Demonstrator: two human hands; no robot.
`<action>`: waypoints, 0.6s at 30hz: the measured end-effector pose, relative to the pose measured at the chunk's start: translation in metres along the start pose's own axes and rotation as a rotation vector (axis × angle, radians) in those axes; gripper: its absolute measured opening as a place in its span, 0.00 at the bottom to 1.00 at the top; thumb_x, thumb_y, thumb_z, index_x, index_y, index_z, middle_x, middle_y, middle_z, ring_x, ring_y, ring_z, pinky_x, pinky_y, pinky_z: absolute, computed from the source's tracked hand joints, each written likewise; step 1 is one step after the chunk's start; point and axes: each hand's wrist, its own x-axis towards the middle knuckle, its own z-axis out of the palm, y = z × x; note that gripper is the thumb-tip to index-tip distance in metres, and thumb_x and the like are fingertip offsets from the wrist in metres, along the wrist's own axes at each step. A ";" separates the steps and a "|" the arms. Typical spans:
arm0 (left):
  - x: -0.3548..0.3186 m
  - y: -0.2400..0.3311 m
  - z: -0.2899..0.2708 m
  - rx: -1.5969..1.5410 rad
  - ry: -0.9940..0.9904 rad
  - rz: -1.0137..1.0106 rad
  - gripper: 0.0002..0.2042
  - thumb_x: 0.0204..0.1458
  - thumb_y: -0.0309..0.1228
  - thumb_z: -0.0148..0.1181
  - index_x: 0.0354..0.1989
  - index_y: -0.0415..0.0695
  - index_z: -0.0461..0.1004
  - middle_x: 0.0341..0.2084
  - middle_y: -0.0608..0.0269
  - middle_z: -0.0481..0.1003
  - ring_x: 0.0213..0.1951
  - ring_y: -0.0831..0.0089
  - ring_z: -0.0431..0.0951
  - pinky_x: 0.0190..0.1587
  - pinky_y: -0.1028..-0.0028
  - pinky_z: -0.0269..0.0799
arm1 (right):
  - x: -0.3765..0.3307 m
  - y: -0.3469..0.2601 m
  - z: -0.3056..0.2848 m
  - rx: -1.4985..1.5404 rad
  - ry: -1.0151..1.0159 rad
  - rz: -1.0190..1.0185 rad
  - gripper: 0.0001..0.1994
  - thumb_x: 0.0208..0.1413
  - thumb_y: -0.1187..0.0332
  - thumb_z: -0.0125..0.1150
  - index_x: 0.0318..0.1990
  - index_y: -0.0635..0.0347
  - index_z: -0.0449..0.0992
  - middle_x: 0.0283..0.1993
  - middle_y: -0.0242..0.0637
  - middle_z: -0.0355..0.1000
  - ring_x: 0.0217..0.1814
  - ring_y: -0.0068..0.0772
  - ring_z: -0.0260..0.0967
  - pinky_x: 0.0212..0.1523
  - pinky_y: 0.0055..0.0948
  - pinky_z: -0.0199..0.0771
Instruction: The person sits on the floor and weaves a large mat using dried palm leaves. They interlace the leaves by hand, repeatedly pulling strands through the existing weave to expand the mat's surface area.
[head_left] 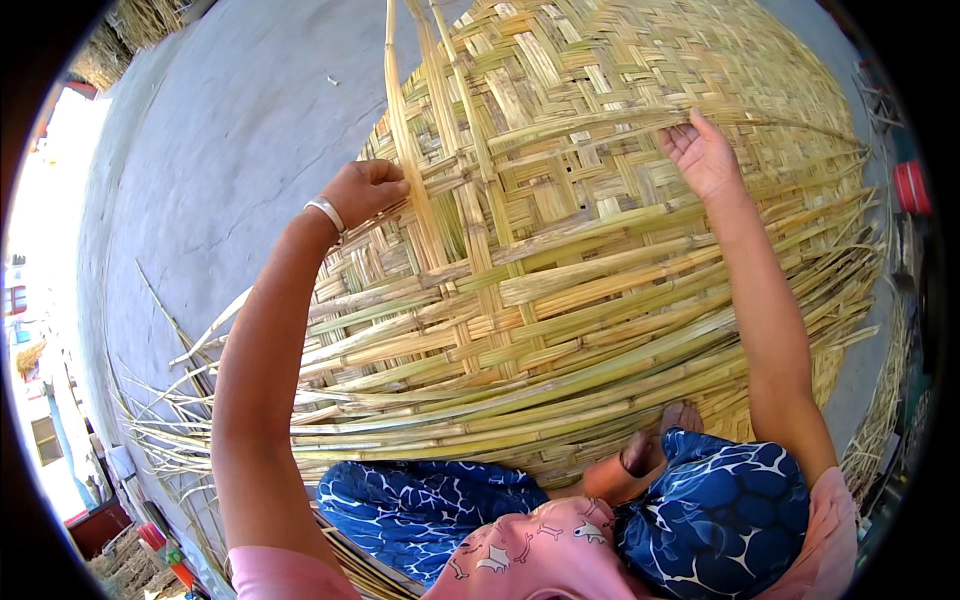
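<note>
Yellow-grn flat strips cross rough woven mat btwn hands.

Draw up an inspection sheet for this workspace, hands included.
Surface: grey floor, cracked.
Job's things: woven mat, pale green and tan; long strips bunched across its near side.
Clutter: strip ends splayed at left; small pale scrap on the floor.
Hands: left hand curled beside upright strips; right hand at a crosswise strip; grips unclear.
Cables: nothing seen.
Surroundings: straw at upper left; red object at right.
</note>
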 end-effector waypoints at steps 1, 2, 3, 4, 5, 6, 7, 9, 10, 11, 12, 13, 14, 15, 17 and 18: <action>0.000 -0.001 -0.003 -0.015 -0.031 -0.032 0.13 0.50 0.36 0.60 0.38 0.38 0.76 0.29 0.65 0.77 0.30 0.81 0.73 0.37 0.77 0.71 | 0.003 0.005 -0.005 0.002 0.020 0.011 0.12 0.59 0.67 0.50 0.45 0.65 0.64 0.41 0.41 0.64 0.44 0.39 0.65 0.47 0.40 0.74; -0.002 0.002 -0.004 -0.012 -0.037 -0.025 0.13 0.50 0.35 0.60 0.38 0.38 0.76 0.29 0.65 0.77 0.30 0.81 0.73 0.37 0.77 0.71 | 0.007 0.012 -0.009 0.009 0.041 0.033 0.12 0.58 0.67 0.52 0.45 0.65 0.64 0.42 0.41 0.65 0.45 0.39 0.66 0.48 0.39 0.74; -0.004 0.005 -0.006 -0.009 -0.042 -0.018 0.13 0.50 0.34 0.60 0.38 0.38 0.76 0.29 0.65 0.77 0.30 0.81 0.73 0.37 0.77 0.71 | 0.011 0.018 -0.013 0.017 0.062 0.055 0.12 0.58 0.67 0.53 0.45 0.65 0.64 0.44 0.42 0.66 0.46 0.38 0.66 0.48 0.38 0.74; -0.006 0.009 -0.008 -0.005 -0.047 -0.010 0.13 0.50 0.34 0.60 0.38 0.38 0.76 0.29 0.65 0.77 0.29 0.81 0.74 0.36 0.77 0.71 | 0.016 0.020 -0.017 0.025 0.082 0.077 0.13 0.57 0.68 0.55 0.45 0.65 0.65 0.45 0.42 0.66 0.46 0.37 0.67 0.48 0.37 0.74; -0.009 0.013 -0.011 -0.023 -0.050 -0.017 0.12 0.50 0.33 0.60 0.38 0.38 0.76 0.28 0.65 0.77 0.29 0.81 0.74 0.36 0.77 0.71 | 0.018 0.020 -0.016 0.049 0.065 0.082 0.13 0.57 0.68 0.55 0.45 0.65 0.65 0.44 0.42 0.66 0.46 0.37 0.67 0.48 0.37 0.74; -0.012 0.018 -0.015 -0.040 -0.054 -0.023 0.12 0.50 0.33 0.60 0.39 0.38 0.76 0.28 0.65 0.77 0.29 0.81 0.74 0.36 0.77 0.71 | 0.021 0.021 -0.016 0.073 0.049 0.086 0.13 0.57 0.68 0.55 0.45 0.65 0.65 0.44 0.41 0.66 0.46 0.37 0.66 0.48 0.38 0.74; -0.013 0.020 -0.018 -0.058 -0.059 -0.028 0.12 0.50 0.33 0.60 0.39 0.37 0.75 0.28 0.64 0.77 0.29 0.81 0.74 0.36 0.78 0.71 | 0.022 0.022 -0.016 0.097 0.034 0.090 0.13 0.57 0.68 0.55 0.45 0.65 0.65 0.44 0.41 0.66 0.46 0.37 0.66 0.49 0.38 0.74; -0.016 0.016 -0.032 -0.089 -0.028 0.013 0.12 0.50 0.31 0.59 0.39 0.37 0.75 0.28 0.66 0.77 0.29 0.81 0.74 0.35 0.78 0.71 | 0.019 0.022 0.001 0.130 -0.012 0.071 0.11 0.58 0.69 0.52 0.44 0.65 0.64 0.43 0.43 0.65 0.45 0.39 0.66 0.47 0.39 0.74; -0.017 0.020 -0.039 -0.088 -0.022 0.026 0.12 0.50 0.31 0.59 0.40 0.37 0.75 0.27 0.67 0.77 0.29 0.81 0.74 0.35 0.78 0.71 | 0.016 0.018 0.008 0.147 -0.032 0.058 0.11 0.58 0.69 0.51 0.43 0.66 0.63 0.43 0.43 0.64 0.44 0.39 0.65 0.46 0.39 0.74; -0.016 0.023 -0.044 -0.098 -0.019 0.051 0.11 0.51 0.30 0.58 0.40 0.37 0.75 0.28 0.66 0.76 0.29 0.80 0.74 0.36 0.78 0.71 | 0.016 0.012 0.010 0.151 -0.031 0.037 0.11 0.58 0.69 0.51 0.43 0.66 0.63 0.43 0.43 0.64 0.44 0.39 0.65 0.46 0.39 0.74; -0.015 0.027 -0.044 -0.098 -0.008 0.071 0.11 0.52 0.30 0.58 0.40 0.37 0.75 0.28 0.67 0.76 0.29 0.81 0.73 0.36 0.78 0.71 | 0.017 0.007 0.013 0.155 -0.030 0.015 0.11 0.58 0.69 0.52 0.44 0.66 0.63 0.44 0.43 0.64 0.45 0.40 0.65 0.46 0.39 0.74; -0.013 0.030 -0.041 -0.099 0.003 0.091 0.10 0.52 0.30 0.57 0.40 0.37 0.75 0.28 0.68 0.75 0.29 0.82 0.72 0.35 0.78 0.71 | 0.018 0.001 0.016 0.160 -0.029 -0.006 0.11 0.58 0.69 0.52 0.44 0.66 0.63 0.44 0.43 0.65 0.45 0.40 0.65 0.46 0.39 0.74; -0.010 0.036 -0.038 -0.099 0.015 0.113 0.10 0.53 0.30 0.57 0.39 0.37 0.75 0.27 0.69 0.75 0.29 0.82 0.72 0.35 0.79 0.70 | 0.019 -0.008 0.015 0.150 -0.032 -0.038 0.11 0.58 0.69 0.52 0.44 0.65 0.63 0.44 0.43 0.65 0.45 0.40 0.65 0.46 0.39 0.74; -0.007 0.038 -0.036 -0.104 -0.001 0.126 0.11 0.53 0.30 0.57 0.40 0.36 0.74 0.28 0.68 0.75 0.30 0.81 0.72 0.37 0.77 0.71 | 0.020 -0.017 0.012 0.141 -0.038 -0.067 0.11 0.57 0.70 0.52 0.44 0.65 0.63 0.44 0.43 0.65 0.45 0.40 0.65 0.46 0.39 0.74; -0.002 0.041 -0.029 -0.148 -0.053 0.126 0.12 0.52 0.30 0.58 0.41 0.35 0.74 0.30 0.64 0.76 0.31 0.79 0.74 0.38 0.77 0.71 | 0.024 -0.033 0.003 0.134 -0.035 -0.118 0.11 0.57 0.70 0.53 0.45 0.64 0.64 0.45 0.43 0.65 0.45 0.40 0.65 0.46 0.40 0.73; 0.000 0.039 -0.027 -0.171 -0.078 0.125 0.13 0.51 0.30 0.58 0.41 0.35 0.74 0.31 0.63 0.77 0.32 0.77 0.75 0.39 0.76 0.72 | 0.024 -0.037 -0.002 0.149 -0.014 -0.125 0.11 0.57 0.69 0.53 0.45 0.64 0.64 0.45 0.43 0.65 0.45 0.40 0.65 0.46 0.40 0.73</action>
